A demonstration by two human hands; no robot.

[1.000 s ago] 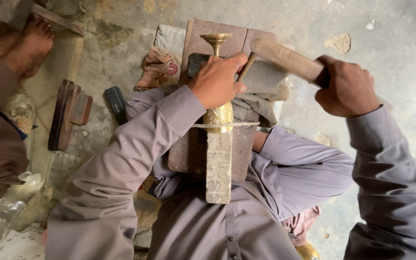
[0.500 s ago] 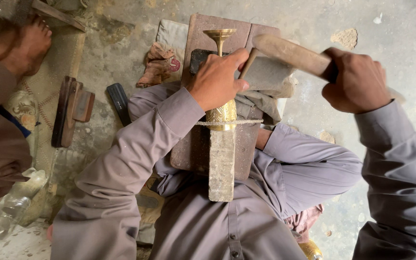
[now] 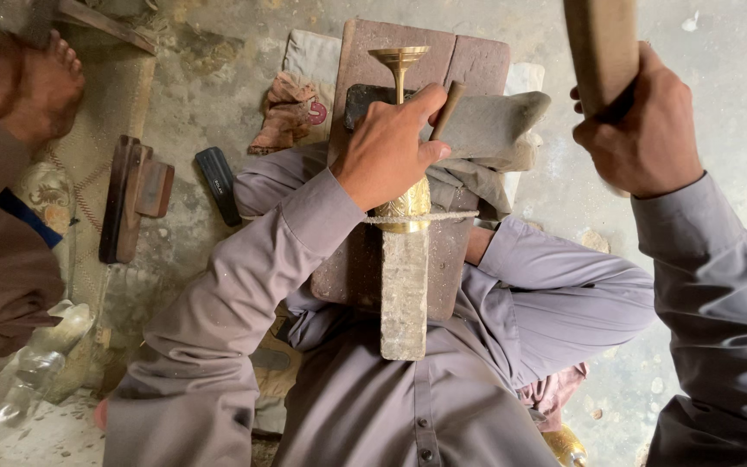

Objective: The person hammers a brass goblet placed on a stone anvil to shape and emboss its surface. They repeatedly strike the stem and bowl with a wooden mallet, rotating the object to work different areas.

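Observation:
My left hand [image 3: 388, 147] is shut on a small dark rod-like tool [image 3: 448, 111], with its tip set against a brass stemmed cup [image 3: 400, 62]. The cup lies along a grey block [image 3: 404, 294] on a reddish wooden board [image 3: 443, 69] over my lap, tied down with a cord [image 3: 421, 217]. My right hand [image 3: 641, 130] is raised at the upper right, shut on a wooden mallet handle [image 3: 603, 47] that runs out of the top of the view.
A grey cloth [image 3: 494, 130] is draped over the board's right side. A rag [image 3: 287, 112], a dark flat stone [image 3: 218, 183] and wooden blocks [image 3: 131, 195] lie on the concrete floor to the left. Another person's bare foot [image 3: 36, 86] rests at the upper left; plastic bottles [image 3: 19, 380] at the lower left.
My right hand has swung the mallet up and away from the tool, from lying low across the board to raised high at the upper right. The left hand stays on the tool.

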